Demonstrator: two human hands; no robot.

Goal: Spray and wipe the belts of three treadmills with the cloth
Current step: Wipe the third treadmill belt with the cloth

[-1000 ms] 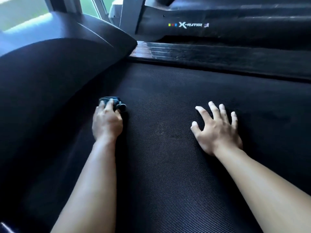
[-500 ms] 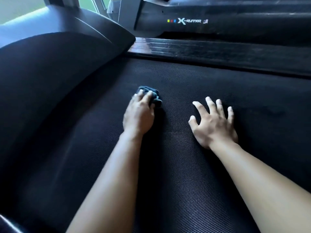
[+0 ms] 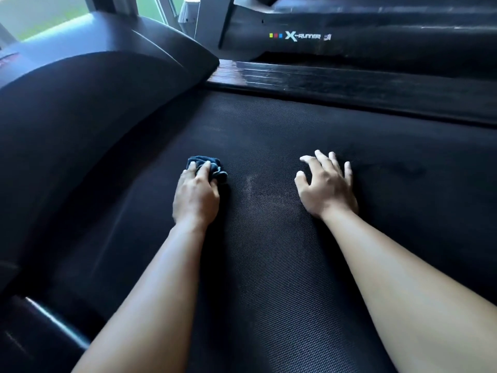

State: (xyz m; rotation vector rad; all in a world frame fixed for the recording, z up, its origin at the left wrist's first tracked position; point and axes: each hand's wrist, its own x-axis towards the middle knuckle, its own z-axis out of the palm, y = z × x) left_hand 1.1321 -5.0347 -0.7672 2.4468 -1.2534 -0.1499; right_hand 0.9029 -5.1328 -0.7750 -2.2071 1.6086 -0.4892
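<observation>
Shifted leftward, cloth under left hand, right hand flat

**Gym corner by a window, daylight from upper left**

Window panes top left; blurred green and pale brightness outside. Grey frame uprights stand between panes. Daylight lays a bluish sheen on the dark curved hood below. Far side: neighbouring treadmill, dark body, "X-RUNNER" lettering, grey post beside it. Lower areas in shade.
</observation>
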